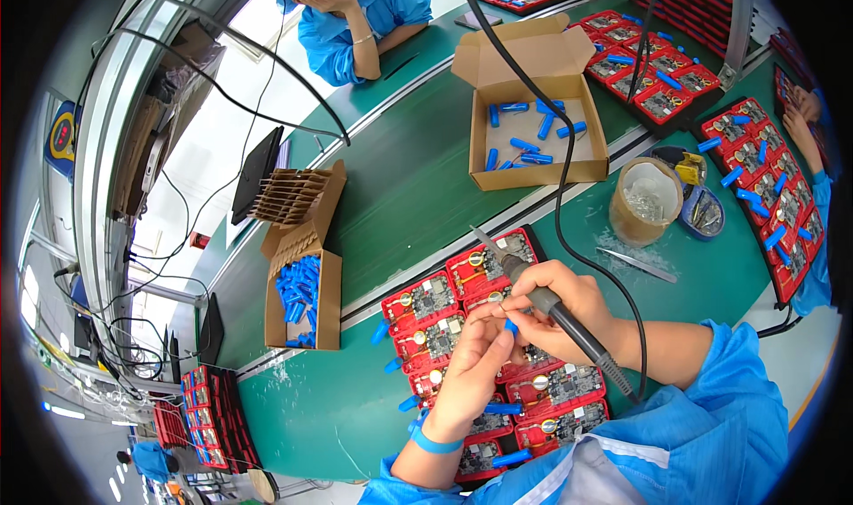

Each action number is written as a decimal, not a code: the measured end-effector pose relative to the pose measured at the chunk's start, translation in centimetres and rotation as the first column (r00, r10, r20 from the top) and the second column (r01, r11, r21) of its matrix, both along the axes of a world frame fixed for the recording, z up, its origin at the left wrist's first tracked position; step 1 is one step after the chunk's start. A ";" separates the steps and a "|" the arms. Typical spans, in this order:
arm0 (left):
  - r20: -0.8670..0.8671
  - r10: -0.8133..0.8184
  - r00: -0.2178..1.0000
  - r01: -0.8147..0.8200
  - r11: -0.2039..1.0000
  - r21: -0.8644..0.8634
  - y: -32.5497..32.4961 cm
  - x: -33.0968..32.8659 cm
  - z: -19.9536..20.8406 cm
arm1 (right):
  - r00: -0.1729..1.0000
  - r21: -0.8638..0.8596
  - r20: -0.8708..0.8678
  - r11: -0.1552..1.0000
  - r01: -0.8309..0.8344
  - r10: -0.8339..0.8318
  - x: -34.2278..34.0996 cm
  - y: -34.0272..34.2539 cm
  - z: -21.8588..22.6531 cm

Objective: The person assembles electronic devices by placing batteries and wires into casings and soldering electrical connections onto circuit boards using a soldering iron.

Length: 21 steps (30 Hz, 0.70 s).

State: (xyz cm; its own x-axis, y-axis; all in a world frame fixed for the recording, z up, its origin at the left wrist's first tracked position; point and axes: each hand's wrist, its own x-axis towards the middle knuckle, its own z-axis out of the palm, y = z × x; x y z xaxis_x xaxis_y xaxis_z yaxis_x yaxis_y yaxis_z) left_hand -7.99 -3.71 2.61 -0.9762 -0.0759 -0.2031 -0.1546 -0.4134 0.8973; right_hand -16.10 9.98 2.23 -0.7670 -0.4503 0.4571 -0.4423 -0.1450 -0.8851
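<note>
Between the fingertips of both my hands is a small blue cylindrical cell (pixel 511 326), mostly covered by the fingers. My left hand (pixel 475 363), with a blue band at its wrist, pinches it from the left. My right hand (pixel 586 305) grips a soldering iron (pixel 569 329), its metal tip pointing up and left, while its fingertips also meet at the cell. Under both hands lies a red tray (pixel 411 334) of circuit boards (pixel 430 299) with coin-shaped parts and wires. Several blue cells stick out along the tray's edges.
Open cardboard boxes of blue cells stand left (pixel 330 301) and far ahead (pixel 593 163). Tweezers (pixel 640 265), a tub (pixel 629 225) and a blue container (pixel 706 212) lie right. A black cable (pixel 558 194) hangs across. Other people sit across and at right.
</note>
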 end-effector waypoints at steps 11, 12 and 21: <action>-0.313 0.021 0.949 -0.220 0.757 -0.616 -0.9 -0.5 -1.6 | 0.984 -0.086 -0.161 0.994 0.063 -0.076 -0.2 -0.6 -0.9; -0.324 -0.014 0.946 -0.212 0.728 -0.652 -1.0 -0.5 -1.4 | 0.984 -0.081 -0.168 0.996 0.046 -0.059 -0.2 -0.7 -1.0; -0.368 -0.189 0.911 -0.255 0.445 -0.858 -0.2 0.1 -1.7 | 0.992 -0.040 -0.104 0.997 0.071 -0.075 0.8 0.1 -2.2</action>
State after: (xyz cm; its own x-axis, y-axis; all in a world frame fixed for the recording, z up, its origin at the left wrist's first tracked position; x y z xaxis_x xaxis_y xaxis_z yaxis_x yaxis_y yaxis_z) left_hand -7.86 -3.95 0.89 -0.9357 -0.0276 0.3518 0.2568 0.6305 0.7325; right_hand -15.25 10.05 0.01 -0.7438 -0.3767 0.5522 -0.5433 -0.1405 -0.8277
